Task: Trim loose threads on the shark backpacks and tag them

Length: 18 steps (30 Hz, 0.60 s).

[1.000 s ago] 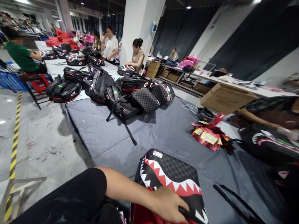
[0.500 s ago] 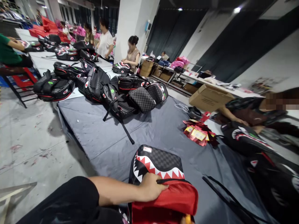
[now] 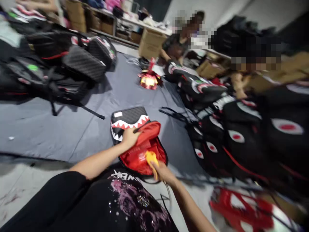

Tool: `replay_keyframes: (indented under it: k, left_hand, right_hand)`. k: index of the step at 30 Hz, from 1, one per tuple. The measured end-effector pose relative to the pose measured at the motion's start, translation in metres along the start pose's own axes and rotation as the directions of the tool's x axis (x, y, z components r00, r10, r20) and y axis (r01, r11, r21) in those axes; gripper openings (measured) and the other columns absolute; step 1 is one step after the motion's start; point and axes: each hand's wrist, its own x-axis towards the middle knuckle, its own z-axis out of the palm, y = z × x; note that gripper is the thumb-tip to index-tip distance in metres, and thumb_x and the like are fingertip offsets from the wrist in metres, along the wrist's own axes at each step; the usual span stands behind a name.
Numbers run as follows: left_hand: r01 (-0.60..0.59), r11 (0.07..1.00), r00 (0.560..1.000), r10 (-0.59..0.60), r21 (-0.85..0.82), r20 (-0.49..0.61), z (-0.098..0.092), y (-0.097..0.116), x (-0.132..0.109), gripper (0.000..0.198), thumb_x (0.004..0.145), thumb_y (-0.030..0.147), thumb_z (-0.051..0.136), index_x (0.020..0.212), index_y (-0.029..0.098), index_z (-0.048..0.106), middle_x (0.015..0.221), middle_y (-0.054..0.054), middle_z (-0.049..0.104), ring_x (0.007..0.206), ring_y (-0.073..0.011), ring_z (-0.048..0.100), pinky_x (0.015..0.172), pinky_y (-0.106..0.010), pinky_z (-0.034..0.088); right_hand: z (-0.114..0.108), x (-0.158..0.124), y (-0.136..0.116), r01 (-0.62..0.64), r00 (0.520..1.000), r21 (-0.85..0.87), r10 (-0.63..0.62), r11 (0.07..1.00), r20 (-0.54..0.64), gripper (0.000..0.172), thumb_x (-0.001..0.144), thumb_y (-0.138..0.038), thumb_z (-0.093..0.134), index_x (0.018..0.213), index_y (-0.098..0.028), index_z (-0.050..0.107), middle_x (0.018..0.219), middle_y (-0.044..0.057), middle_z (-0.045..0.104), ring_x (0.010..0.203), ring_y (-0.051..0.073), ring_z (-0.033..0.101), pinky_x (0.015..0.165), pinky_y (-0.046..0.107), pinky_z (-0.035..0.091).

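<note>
A black checkered backpack (image 3: 132, 115) with a red-and-white shark-tooth band lies in front of me, its front flap pulled open. The red lining (image 3: 131, 161) shows inside. My left hand (image 3: 129, 138) is closed on the edge of the flap (image 3: 150, 129) and holds it up. In my right hand (image 3: 162, 170) is a yellow tool (image 3: 151, 157), gripped at the mouth of the open compartment. Blur hides what kind of tool it is. A small white label (image 3: 118, 114) sits near the backpack's top corner.
Black backpacks (image 3: 84, 64) are heaped on the left of the grey-covered table (image 3: 130, 83); more (image 3: 238, 129) crowd the right. Red tags (image 3: 148, 80) lie farther back. A loose strap (image 3: 172, 112) extends across the cloth. Two people work at the right. A red stool (image 3: 241, 206) stands below.
My view has swung right and down, bringing my right hand and the yellow tool fully into sight. My left hand still grips the flap, and more red lining shows.
</note>
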Motion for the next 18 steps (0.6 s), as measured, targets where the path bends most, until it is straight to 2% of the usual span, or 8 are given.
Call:
replay_keyframes:
  k: [3, 7, 10, 13, 16, 18]
  left_hand:
    - [-0.036, 0.999, 0.999, 0.036, -0.027, 0.016, -0.002, -0.002, 0.005, 0.031, 0.079, 0.041, 0.060, 0.069, 0.013, 0.066, 0.058, 0.001, 0.057, 0.059, -0.0135, 0.049, 0.059, -0.024, 0.034]
    - [-0.085, 0.995, 0.995, 0.087, -0.054, 0.039, -0.006, 0.001, 0.002, 0.031, 0.078, 0.043, 0.058, 0.069, 0.013, 0.064, 0.058, 0.003, 0.053, 0.059, -0.0114, 0.044, 0.057, -0.023, 0.031]
    - [-0.102, 0.994, 0.993, 0.104, -0.034, 0.049, -0.003, 0.003, 0.000, 0.030, 0.078, 0.042, 0.058, 0.070, 0.013, 0.064, 0.059, 0.003, 0.051, 0.059, -0.0109, 0.042, 0.057, -0.023, 0.031]
    - [-0.145, 0.989, 0.982, 0.145, -0.013, 0.120, 0.006, 0.007, 0.000, 0.028, 0.078, 0.041, 0.058, 0.070, 0.014, 0.063, 0.059, 0.004, 0.049, 0.059, -0.0103, 0.041, 0.057, -0.022, 0.031]
    - [-0.209, 0.978, 0.963, 0.203, 0.013, 0.179, 0.012, 0.013, 0.003, 0.028, 0.078, 0.039, 0.059, 0.065, 0.015, 0.059, 0.056, 0.005, 0.043, 0.057, -0.0092, 0.038, 0.055, -0.022, 0.029]
    - [-0.232, 0.973, 0.960, 0.226, 0.016, 0.168, 0.012, 0.017, 0.009, 0.029, 0.077, 0.040, 0.058, 0.063, 0.015, 0.056, 0.056, 0.005, 0.042, 0.056, -0.0089, 0.036, 0.055, -0.022, 0.029]
  right_hand:
    - [-0.008, 0.000, 0.028, -0.072, 0.981, 0.367, 0.133, 0.927, -0.142, 0.043, 0.094, -0.056, 0.045, 0.073, -0.019, 0.052, 0.052, -0.004, 0.046, 0.040, 0.008, 0.043, 0.037, 0.019, 0.030]
    - [-0.002, 0.012, 0.041, -0.095, 0.963, 0.614, 0.230, 0.783, -0.144, 0.048, 0.095, -0.058, 0.037, 0.065, -0.022, 0.039, 0.046, -0.006, 0.035, 0.035, 0.007, 0.035, 0.033, 0.018, 0.023]
    - [0.012, 0.026, 0.041, -0.100, 0.960, 0.711, 0.257, 0.696, -0.115, 0.047, 0.098, -0.056, 0.032, 0.066, -0.022, 0.035, 0.047, -0.007, 0.034, 0.035, 0.007, 0.038, 0.036, 0.017, 0.031]
    - [0.030, 0.048, 0.032, -0.132, 0.971, 0.748, 0.238, 0.651, -0.036, 0.043, 0.100, -0.051, 0.032, 0.070, -0.021, 0.041, 0.048, -0.005, 0.042, 0.039, 0.009, 0.045, 0.040, 0.019, 0.038]
    - [0.048, 0.062, 0.027, -0.146, 0.987, 0.746, 0.150, 0.649, 0.062, 0.039, 0.098, -0.046, 0.040, 0.071, -0.020, 0.048, 0.045, -0.004, 0.046, 0.037, 0.010, 0.045, 0.038, 0.019, 0.037]
    - [0.057, 0.061, 0.031, -0.121, 0.992, 0.740, 0.062, 0.661, 0.107, 0.035, 0.093, -0.045, 0.054, 0.070, -0.019, 0.050, 0.042, -0.005, 0.046, 0.035, 0.010, 0.044, 0.038, 0.021, 0.038]
